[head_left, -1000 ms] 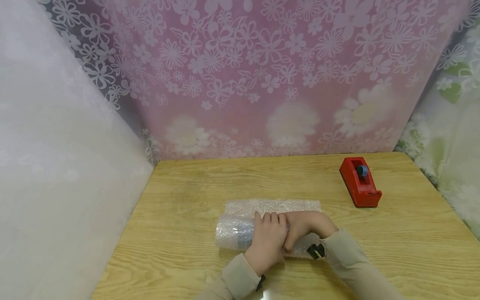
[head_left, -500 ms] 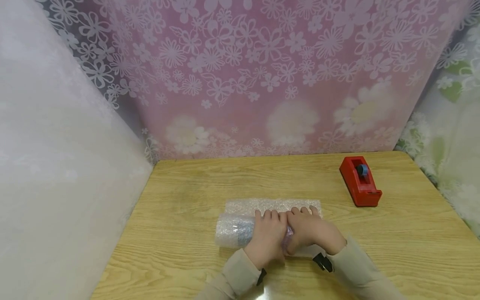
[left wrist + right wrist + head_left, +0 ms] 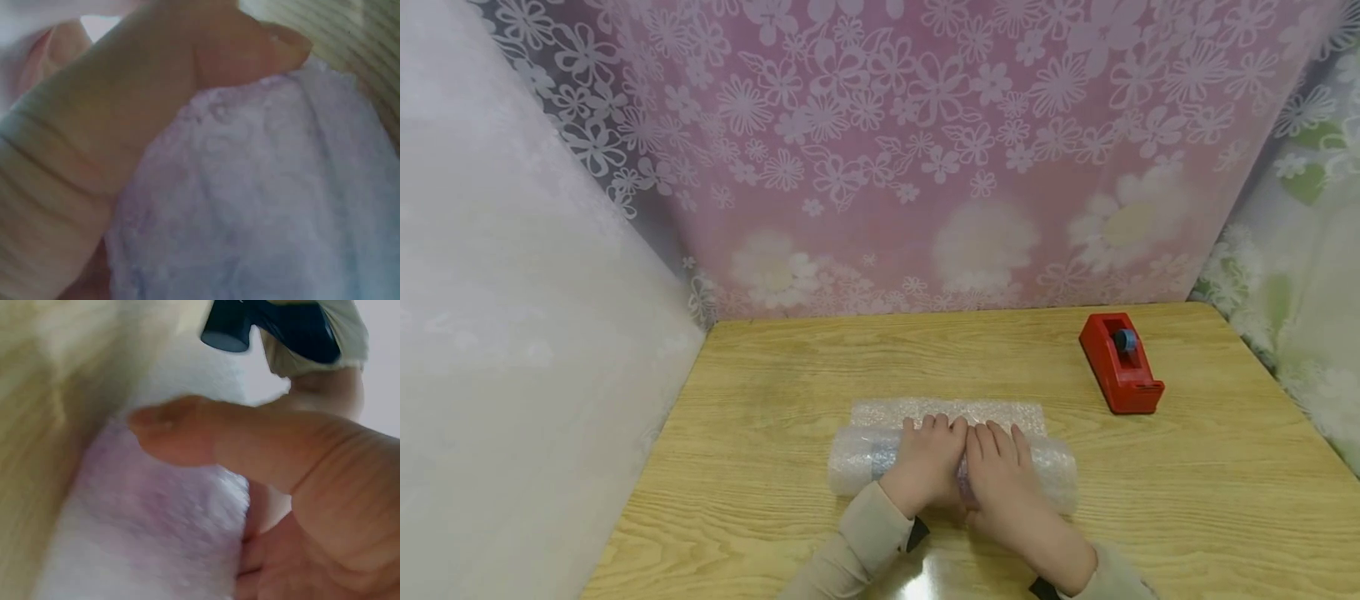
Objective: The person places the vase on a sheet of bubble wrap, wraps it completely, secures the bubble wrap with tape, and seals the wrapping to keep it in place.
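Observation:
A bubble wrap roll (image 3: 850,461) lies crosswise on the wooden table, with something blue and purple showing through its layers. My left hand (image 3: 927,461) grips it near the middle, fingers over the top; in the left wrist view the thumb (image 3: 250,56) presses along its near side. Close beside it, my right hand (image 3: 1006,483) holds the roll just right of the middle. Its thumb (image 3: 181,428) lies against the wrap in the right wrist view. Behind the roll, a flat end of bubble wrap (image 3: 947,410) stretches over the table. What is wrapped inside cannot be made out.
A red tape dispenser (image 3: 1122,367) with a small blue tape roll stands at the back right of the table (image 3: 760,392). Floral sheets (image 3: 865,167) hang behind the table and along both sides.
My right hand has turned from a sideways, bent pose to lie over the roll with fingers pointing forward. The roll's right end now shows. My left hand has barely shifted.

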Motion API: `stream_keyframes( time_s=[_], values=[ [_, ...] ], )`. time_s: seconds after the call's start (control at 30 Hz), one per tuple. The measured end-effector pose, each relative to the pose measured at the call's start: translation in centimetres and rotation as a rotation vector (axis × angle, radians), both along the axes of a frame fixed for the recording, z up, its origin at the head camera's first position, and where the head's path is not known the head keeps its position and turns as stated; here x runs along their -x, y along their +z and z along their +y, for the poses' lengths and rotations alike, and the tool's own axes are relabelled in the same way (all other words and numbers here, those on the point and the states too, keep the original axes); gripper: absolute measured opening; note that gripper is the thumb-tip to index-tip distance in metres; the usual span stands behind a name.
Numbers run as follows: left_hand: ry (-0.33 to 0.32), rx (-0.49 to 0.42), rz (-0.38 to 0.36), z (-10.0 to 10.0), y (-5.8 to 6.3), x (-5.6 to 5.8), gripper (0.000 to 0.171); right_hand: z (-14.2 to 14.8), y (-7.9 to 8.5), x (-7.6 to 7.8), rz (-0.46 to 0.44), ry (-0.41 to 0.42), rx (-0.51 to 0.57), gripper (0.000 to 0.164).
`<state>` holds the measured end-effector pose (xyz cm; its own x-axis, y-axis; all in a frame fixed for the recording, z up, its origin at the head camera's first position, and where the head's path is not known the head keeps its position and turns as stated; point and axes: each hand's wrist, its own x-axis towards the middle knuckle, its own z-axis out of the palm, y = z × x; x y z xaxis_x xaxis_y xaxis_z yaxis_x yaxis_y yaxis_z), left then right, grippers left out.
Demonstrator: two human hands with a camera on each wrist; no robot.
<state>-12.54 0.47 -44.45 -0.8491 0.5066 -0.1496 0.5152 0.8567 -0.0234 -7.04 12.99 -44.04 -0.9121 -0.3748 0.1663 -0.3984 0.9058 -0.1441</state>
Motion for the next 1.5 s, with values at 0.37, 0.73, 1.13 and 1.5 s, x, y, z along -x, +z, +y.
stream_keyframes(
  time_s=[0.37,0.73,1.13,1.5],
  values=[
    [-0.018,-0.017,-0.059,-0.1,0.6,0.3,0.102,-0.7,-2.6,-0.1,0.158,-0.061,0.014,0.087],
    [-0.024,-0.018,-0.097,0.0,0.9,0.8,0.093,-0.7,-3.4,0.4,0.239,-0.08,0.034,0.077],
    [0.004,-0.052,-0.206,0.2,1.0,2.0,0.084,0.0,-3.7,1.7,0.265,-0.043,0.072,0.067],
    [0.02,-0.057,-0.183,-0.3,0.7,2.1,0.097,0.4,-3.3,2.7,0.143,-0.026,0.103,0.076]
  ],
)
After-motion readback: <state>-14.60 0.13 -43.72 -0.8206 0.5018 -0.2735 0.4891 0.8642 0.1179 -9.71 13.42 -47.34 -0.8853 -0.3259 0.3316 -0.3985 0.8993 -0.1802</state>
